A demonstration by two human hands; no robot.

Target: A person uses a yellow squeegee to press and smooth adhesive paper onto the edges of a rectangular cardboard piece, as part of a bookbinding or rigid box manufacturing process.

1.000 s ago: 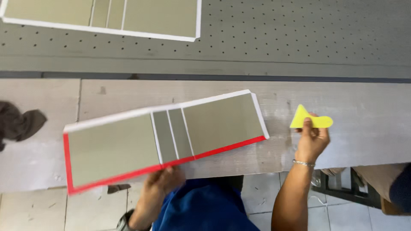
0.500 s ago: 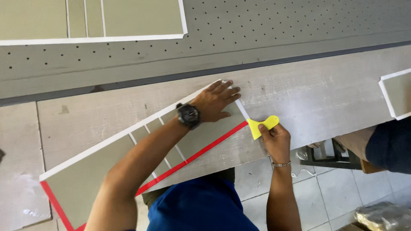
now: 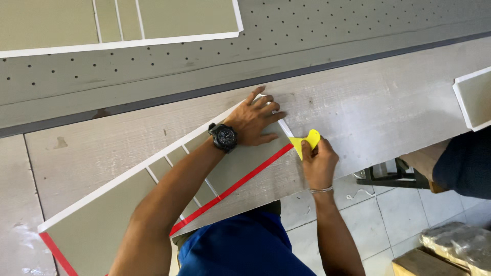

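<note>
A long olive-green board cover point(image 3: 240, 161) with white borders and red edge strips lies slanted across the grey wooden table point(image 3: 368, 102). My left hand point(image 3: 253, 121), with a black watch on its wrist, presses flat on the cover's right end. My right hand point(image 3: 318, 162) grips a yellow plastic scraper point(image 3: 305, 141), whose edge touches the cover's right border strip.
A second olive-green cover point(image 3: 117, 20) lies on the perforated grey surface at the top left. Part of another white-edged panel point(image 3: 473, 99) shows at the right edge, above a person's dark sleeve point(image 3: 463, 163). Tiled floor and a wrapped bundle point(image 3: 455, 245) are below.
My left hand came up from under the cover and now presses on its right end. My right hand brought the scraper down to the cover's right border. The view shifted right.
</note>
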